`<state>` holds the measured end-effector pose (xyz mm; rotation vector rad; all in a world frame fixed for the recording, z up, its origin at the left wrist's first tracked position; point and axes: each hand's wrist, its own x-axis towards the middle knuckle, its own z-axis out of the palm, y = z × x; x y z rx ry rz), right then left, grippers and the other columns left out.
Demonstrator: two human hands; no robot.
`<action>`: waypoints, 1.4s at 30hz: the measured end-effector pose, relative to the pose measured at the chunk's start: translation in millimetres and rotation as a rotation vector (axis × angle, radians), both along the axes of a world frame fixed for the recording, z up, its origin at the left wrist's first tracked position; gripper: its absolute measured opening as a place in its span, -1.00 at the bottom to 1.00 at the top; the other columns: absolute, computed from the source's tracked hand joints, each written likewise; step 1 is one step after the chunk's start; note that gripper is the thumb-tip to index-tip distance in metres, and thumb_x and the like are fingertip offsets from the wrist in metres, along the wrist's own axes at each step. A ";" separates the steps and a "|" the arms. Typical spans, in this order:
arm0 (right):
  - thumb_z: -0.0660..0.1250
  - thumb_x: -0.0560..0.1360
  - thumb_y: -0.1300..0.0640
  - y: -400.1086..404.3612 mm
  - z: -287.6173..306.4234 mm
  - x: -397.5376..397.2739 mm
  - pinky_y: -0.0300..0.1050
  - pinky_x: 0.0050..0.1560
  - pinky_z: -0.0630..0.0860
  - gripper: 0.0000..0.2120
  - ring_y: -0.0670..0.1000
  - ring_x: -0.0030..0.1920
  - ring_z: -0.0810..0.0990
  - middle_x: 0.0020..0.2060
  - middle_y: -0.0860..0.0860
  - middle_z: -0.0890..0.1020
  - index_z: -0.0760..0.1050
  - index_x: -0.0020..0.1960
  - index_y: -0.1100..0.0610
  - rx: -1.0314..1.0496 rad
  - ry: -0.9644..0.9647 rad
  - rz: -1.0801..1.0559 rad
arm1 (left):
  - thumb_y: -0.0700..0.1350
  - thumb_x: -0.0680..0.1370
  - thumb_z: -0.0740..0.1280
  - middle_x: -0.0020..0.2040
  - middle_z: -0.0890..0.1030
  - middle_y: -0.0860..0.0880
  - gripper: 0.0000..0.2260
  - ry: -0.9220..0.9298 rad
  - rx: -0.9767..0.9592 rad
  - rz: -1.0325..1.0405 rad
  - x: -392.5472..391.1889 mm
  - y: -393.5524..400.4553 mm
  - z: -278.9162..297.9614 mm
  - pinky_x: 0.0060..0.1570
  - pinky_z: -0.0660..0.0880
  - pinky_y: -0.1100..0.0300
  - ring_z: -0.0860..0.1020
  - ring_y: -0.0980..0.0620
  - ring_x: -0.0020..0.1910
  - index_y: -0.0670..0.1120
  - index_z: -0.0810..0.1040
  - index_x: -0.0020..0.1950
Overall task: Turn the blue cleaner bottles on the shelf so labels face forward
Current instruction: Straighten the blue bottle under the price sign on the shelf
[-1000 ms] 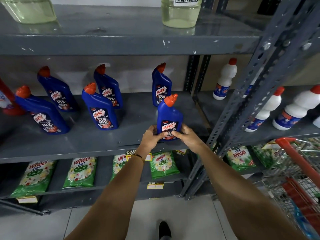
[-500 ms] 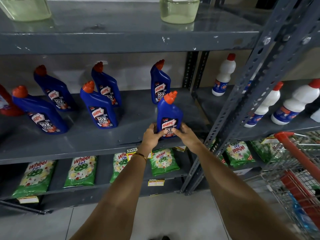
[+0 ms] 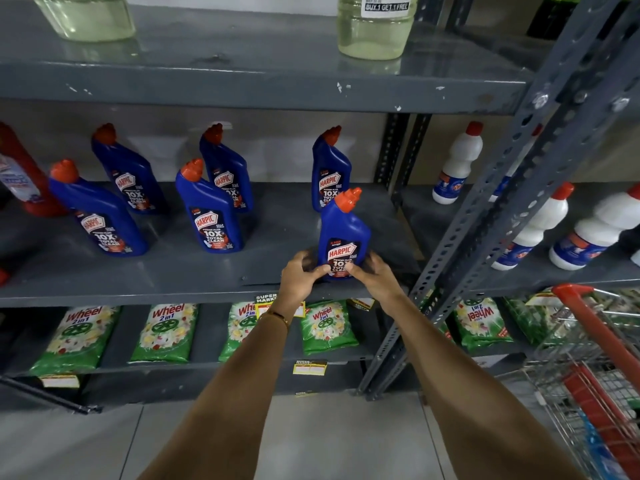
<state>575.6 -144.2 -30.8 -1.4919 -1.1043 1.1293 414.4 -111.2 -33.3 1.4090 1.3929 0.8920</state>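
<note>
Several blue cleaner bottles with red caps stand on the grey middle shelf (image 3: 194, 271), labels toward me. The front right bottle (image 3: 343, 233) stands upright near the shelf's front edge. My left hand (image 3: 299, 277) grips its base from the left and my right hand (image 3: 372, 275) from the right, thumbs on the label's lower part. Behind it stands another blue bottle (image 3: 329, 168). Further left are a front bottle (image 3: 209, 209), a back bottle (image 3: 227, 168), a leaning front bottle (image 3: 100, 213) and a back bottle (image 3: 130, 168).
A slanted grey upright (image 3: 485, 220) of the rack stands just right of my hands. White bottles (image 3: 457, 161) fill the right shelf. Green detergent packs (image 3: 327, 327) lie on the lower shelf. A red-handled trolley (image 3: 588, 341) is at lower right. A red bottle (image 3: 20, 174) stands far left.
Both hands have stayed on the front right bottle's base. The bottle has tilted slightly and its label has come more squarely toward me. My view has shifted a little.
</note>
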 end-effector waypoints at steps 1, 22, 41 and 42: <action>0.40 0.45 0.17 -2.2 -0.3 -0.6 -0.14 0.16 0.52 -0.49 0.05 0.24 0.53 0.26 0.15 0.54 0.35 0.34 0.23 -0.010 0.002 -0.049 | -0.10 0.42 0.44 0.23 0.56 -0.16 -0.51 -0.007 -0.014 0.031 -5.7 -1.0 0.3 0.08 0.43 0.21 0.53 -0.01 0.14 -0.19 0.41 0.30; 0.27 0.52 -0.07 7.4 5.7 -198.1 0.03 0.08 0.39 -0.46 0.25 0.17 0.49 0.13 0.28 0.54 0.36 0.27 0.36 -0.120 -0.126 -0.551 | 0.09 0.46 0.34 0.43 0.34 -0.19 -0.31 -0.021 -0.135 0.144 -241.1 35.0 7.0 0.37 0.31 0.04 0.35 -0.12 0.38 -0.21 0.17 0.46; 0.35 0.46 -0.06 111.7 4.3 -246.6 -0.10 0.05 0.46 -0.59 0.05 0.14 0.56 0.19 0.11 0.58 0.46 0.18 0.19 -0.135 -0.095 -0.092 | 0.01 0.46 0.37 0.41 0.38 -0.19 -0.39 -0.035 -0.092 0.049 -237.6 106.3 10.7 0.36 0.34 -0.03 0.37 -0.11 0.37 -0.20 0.26 0.42; 0.35 0.47 -0.05 113.1 3.6 -247.1 -0.14 0.04 0.44 -0.64 0.01 0.10 0.56 0.17 0.10 0.59 0.47 0.16 0.14 -0.127 -0.082 -0.071 | 0.02 0.47 0.36 0.40 0.40 -0.19 -0.40 -0.032 -0.096 0.032 -236.5 108.5 9.8 0.35 0.35 -0.04 0.39 -0.12 0.36 -0.20 0.28 0.41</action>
